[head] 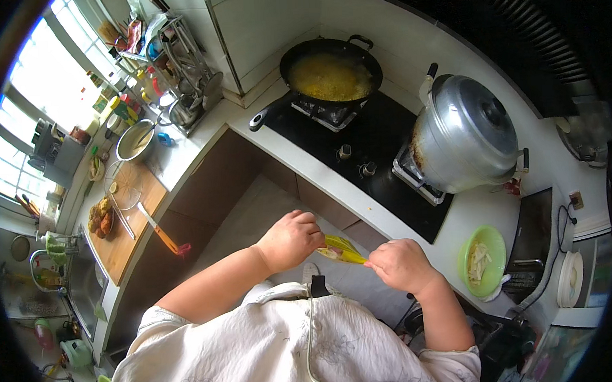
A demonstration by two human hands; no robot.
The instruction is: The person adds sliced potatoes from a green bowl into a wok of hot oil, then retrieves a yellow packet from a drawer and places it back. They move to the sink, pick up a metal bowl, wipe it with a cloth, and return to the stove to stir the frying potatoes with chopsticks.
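Observation:
Between my two hands a yellow plastic packet [343, 249] is stretched out in front of my body, above the floor. My left hand [293, 240] grips one end of it with curled fingers. At the other end, my right hand [402, 264] pinches a corner between thumb and fingers. The packet's contents cannot be made out. Beyond the hands, a black wok [286, 71] with bubbling yellow liquid [332, 80] sits on the rear-left burner of the black glass hob [329, 144].
A large lidded aluminium pot [452, 143] stands on the right burner. A green bowl [496, 257] with pale strips is on the right counter. On the left, a wooden cutting board [152, 185] bears fried food [101, 218], a wire skimmer [126, 173] and an orange-handled knife [164, 238] overhanging its edge.

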